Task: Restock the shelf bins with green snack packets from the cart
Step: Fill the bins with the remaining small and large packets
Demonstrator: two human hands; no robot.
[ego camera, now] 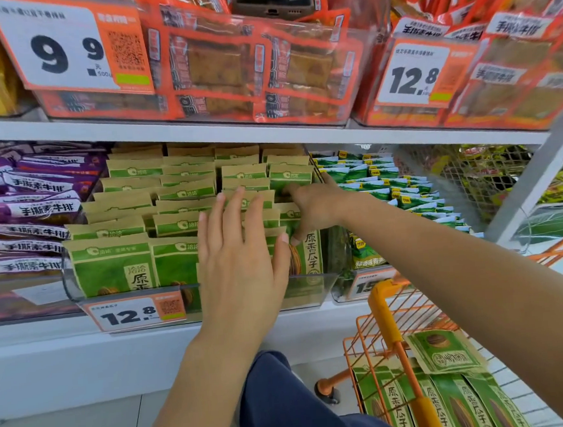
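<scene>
Rows of green and tan snack packets stand upright in a clear shelf bin on the middle shelf. My left hand lies flat with straight fingers against the tops of the packets in the right-hand rows. My right hand reaches in at the bin's right side; its thumb and fingers curl round the top of a front-row green packet. More green packets lie in the orange cart at the lower right.
A neighbouring bin of green and white packets sits to the right, purple packets to the left. Orange packets fill the shelf above. Price tags hang on the shelf edge. My blue-clad leg is below.
</scene>
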